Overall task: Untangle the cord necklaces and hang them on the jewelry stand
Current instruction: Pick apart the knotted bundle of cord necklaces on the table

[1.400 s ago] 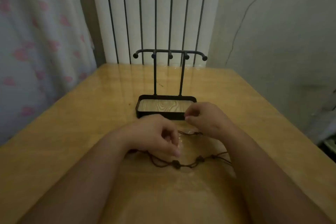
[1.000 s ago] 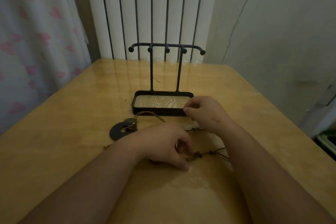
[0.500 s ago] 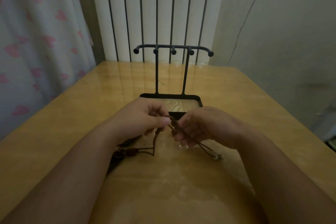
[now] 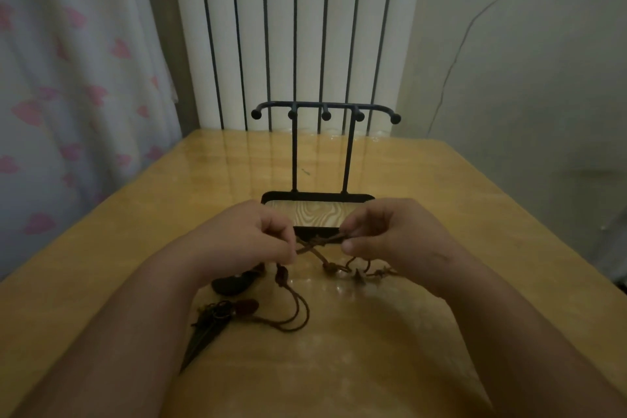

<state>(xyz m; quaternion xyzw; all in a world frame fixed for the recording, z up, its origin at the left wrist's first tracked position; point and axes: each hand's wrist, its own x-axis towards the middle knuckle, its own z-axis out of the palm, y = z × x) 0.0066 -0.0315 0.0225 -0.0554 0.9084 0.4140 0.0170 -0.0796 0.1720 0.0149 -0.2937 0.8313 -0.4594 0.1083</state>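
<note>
Cord necklaces (image 4: pixel 315 244) cross between your left hand (image 4: pixel 251 237) and right hand (image 4: pixel 383 234), each pinching strands to separate them before the empty jewelry stand (image 4: pixel 322 159).

No writing, label, brand mark or number can be read anywhere in view: none on the jewelry stand (image 4: pixel 315 214), the cord necklaces (image 4: pixel 282 274), the counter (image 4: pixel 424 332) or the pink-patterned curtain (image 4: pixel 68 95).
</note>
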